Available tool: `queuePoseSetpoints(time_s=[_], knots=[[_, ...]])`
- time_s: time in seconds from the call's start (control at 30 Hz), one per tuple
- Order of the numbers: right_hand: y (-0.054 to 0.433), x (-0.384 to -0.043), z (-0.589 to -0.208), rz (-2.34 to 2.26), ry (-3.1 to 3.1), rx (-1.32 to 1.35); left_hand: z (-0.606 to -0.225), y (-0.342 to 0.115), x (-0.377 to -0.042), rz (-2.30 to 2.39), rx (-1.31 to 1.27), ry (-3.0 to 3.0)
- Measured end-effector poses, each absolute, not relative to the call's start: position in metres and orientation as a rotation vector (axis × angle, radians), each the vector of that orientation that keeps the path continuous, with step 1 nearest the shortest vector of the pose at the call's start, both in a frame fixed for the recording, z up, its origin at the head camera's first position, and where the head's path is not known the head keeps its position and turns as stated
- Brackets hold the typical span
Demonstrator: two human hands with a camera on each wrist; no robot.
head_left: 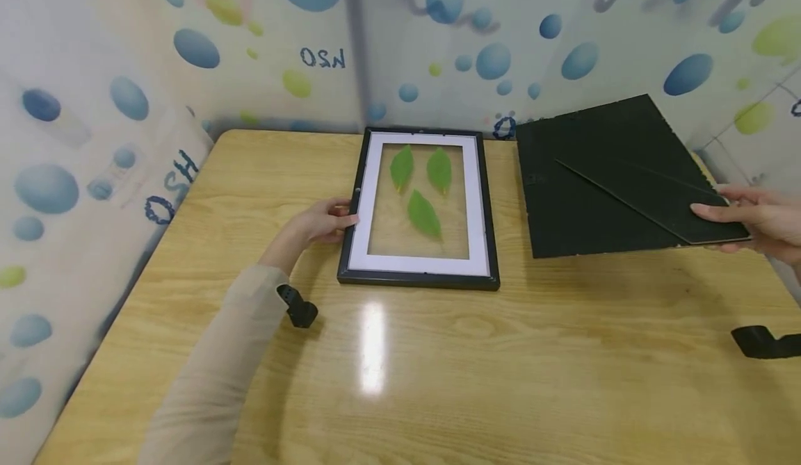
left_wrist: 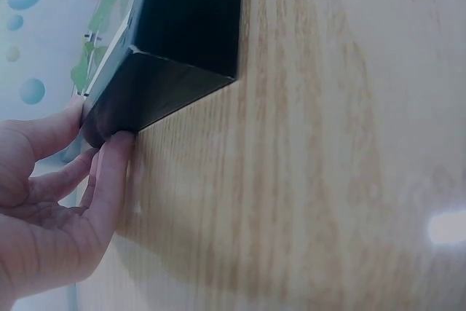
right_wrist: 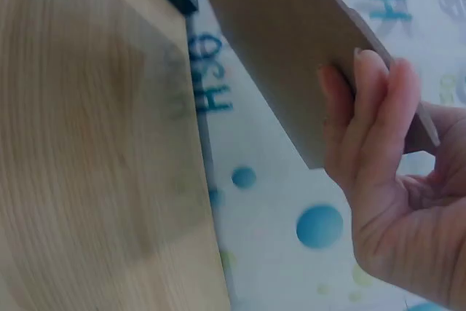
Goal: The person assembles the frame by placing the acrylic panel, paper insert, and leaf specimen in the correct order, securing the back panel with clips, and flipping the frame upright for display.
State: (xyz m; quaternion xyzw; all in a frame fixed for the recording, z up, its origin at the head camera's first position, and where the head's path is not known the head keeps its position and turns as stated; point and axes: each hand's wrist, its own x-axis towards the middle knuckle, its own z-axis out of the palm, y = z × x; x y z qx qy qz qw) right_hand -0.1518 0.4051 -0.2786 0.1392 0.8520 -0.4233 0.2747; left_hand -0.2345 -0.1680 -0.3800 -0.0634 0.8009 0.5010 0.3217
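Well, L hand pinches frame nr desk's back edge, R hand grips board by corner, so it cd slip.

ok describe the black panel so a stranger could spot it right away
Start at the wooden table. Above its right side, the right hand grips a thin black panel near one corner. Unlike the black-edged frame lying flat with three green leaves, the panel is held up and its underside is brown.
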Motion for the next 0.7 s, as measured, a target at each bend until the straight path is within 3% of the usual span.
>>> queuePoseSetpoints(time_s=[0.4,0.7], knots=[[0.322,-0.151,-0.301,-1.657,1.909,0.296,-0.382,-0.166,-0.231,1.320,-0.172,2.082],[0.251,-0.156,-0.309,-1.691,1.818,0.214,-0.382,-0.166,-0.234,1.347,-0.160,2.086]])
